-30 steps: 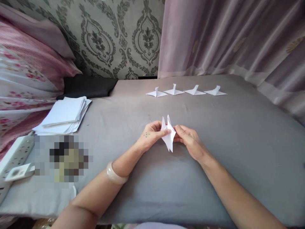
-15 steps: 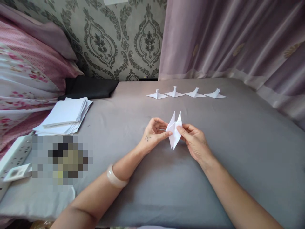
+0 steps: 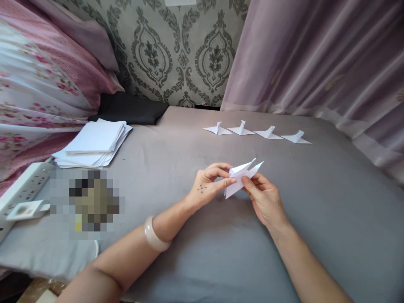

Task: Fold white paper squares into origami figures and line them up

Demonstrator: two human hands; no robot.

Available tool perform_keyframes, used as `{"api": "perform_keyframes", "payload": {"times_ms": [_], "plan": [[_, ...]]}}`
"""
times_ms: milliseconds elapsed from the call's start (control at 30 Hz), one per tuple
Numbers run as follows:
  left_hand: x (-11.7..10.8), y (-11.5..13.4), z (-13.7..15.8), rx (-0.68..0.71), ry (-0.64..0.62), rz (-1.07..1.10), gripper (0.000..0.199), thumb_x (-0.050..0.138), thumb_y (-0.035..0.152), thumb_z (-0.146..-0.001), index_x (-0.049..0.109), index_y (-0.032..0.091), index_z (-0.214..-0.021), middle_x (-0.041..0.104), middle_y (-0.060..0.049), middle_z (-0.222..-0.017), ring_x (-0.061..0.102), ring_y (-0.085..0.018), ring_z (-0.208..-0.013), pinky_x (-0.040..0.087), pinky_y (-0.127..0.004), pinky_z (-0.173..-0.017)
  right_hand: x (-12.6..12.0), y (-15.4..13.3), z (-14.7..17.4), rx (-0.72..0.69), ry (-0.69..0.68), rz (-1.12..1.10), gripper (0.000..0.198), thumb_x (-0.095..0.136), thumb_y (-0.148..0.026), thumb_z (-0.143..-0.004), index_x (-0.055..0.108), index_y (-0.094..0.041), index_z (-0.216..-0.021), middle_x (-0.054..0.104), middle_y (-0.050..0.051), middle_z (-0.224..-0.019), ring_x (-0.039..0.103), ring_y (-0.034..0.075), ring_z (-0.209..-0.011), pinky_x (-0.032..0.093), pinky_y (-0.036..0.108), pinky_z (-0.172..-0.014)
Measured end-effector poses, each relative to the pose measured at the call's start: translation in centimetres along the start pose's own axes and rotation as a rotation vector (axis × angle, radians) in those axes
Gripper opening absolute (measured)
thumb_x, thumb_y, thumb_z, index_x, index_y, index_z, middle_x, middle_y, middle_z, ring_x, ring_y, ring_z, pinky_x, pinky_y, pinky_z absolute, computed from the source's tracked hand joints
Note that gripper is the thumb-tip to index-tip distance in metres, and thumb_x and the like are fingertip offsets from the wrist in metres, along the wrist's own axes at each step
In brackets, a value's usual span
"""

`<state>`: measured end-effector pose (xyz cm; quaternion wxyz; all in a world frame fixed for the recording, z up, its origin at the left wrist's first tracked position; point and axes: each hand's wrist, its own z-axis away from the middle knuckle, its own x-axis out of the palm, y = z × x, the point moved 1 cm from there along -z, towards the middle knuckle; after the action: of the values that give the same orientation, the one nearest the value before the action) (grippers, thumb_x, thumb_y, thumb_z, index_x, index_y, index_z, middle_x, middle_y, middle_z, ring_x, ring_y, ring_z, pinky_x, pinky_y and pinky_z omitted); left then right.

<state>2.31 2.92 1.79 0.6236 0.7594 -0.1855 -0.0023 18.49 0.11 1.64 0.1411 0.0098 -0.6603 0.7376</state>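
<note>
A white folded-paper piece (image 3: pixel 239 182) with two long points is held between my hands above the grey cloth. My left hand (image 3: pixel 210 183) pinches its left edge between thumb and fingers. From the right, my right hand (image 3: pixel 265 195) grips it with the thumb on the near face and the fingers behind, partly hidden. The points tilt up and to the right. Beyond my hands, several white folded-paper birds (image 3: pixel 241 129) stand in a row on the cloth, each with flat wings and an upright narrow part.
To the left lies a stack of white paper (image 3: pixel 94 139), with a black folded item (image 3: pixel 132 108) behind it. A power strip (image 3: pixel 23 189) with a white plug sits at the left edge, beside a blurred-out patch. Curtains (image 3: pixel 299 54) hang at the right.
The folded paper has turned so its points lean right instead of upward. Both hands still hold it. The view has shifted slightly, with the wall and paper birds now farther right.
</note>
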Motion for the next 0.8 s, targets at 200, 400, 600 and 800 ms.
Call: {"api": "perform_keyframes", "payload": {"times_ms": [200,400,600,800], "plan": [[0.2,-0.2,-0.1,-0.06,0.083,0.063,0.018,0.083,0.028,-0.066,0.069,0.016,-0.065,0.065,-0.003,-0.08,0.061,-0.014,-0.078,0.049,-0.029,-0.078,-0.3,0.7,-0.1,-0.027,-0.017,0.055,0.023,0.079,-0.04,-0.071,0.072,-0.025,-0.086,0.072,0.001,-0.083,0.063,0.019,-0.082,0.049,0.038,-0.086],[0.5,-0.1,-0.1,-0.178,0.125,0.169,0.027,0.084,0.027,-0.065,0.061,0.013,-0.062,0.065,-0.001,-0.077,0.059,-0.01,-0.07,0.048,-0.024,-0.067,-0.1,0.6,0.3,-0.021,-0.013,0.062,0.021,0.079,-0.038,-0.072,0.072,-0.025,-0.087,0.073,0.001,-0.087,0.064,0.017,-0.084,0.05,0.034,-0.084],[0.4,-0.4,-0.2,-0.212,0.106,0.227,0.031,0.083,0.026,-0.068,0.056,0.016,-0.078,0.065,0.001,-0.075,0.06,-0.009,-0.069,0.047,-0.023,-0.067,0.1,0.0,0.5,-0.052,0.011,0.156,0.024,0.078,-0.041,-0.072,0.071,-0.023,-0.086,0.074,0.002,-0.085,0.066,0.018,-0.081,0.051,0.034,-0.08],[0.0,-0.7,-0.4,-0.362,-0.165,0.19,0.033,0.082,0.027,-0.07,0.069,0.015,-0.098,0.07,-0.003,-0.084,0.063,-0.014,-0.079,0.048,-0.028,-0.078,0.2,-0.9,1.2,-0.185,-0.023,0.398,0.02,0.071,-0.04,-0.079,0.067,-0.021,-0.084,0.071,0.003,-0.082,0.065,0.018,-0.077,0.052,0.033,-0.074]]}}
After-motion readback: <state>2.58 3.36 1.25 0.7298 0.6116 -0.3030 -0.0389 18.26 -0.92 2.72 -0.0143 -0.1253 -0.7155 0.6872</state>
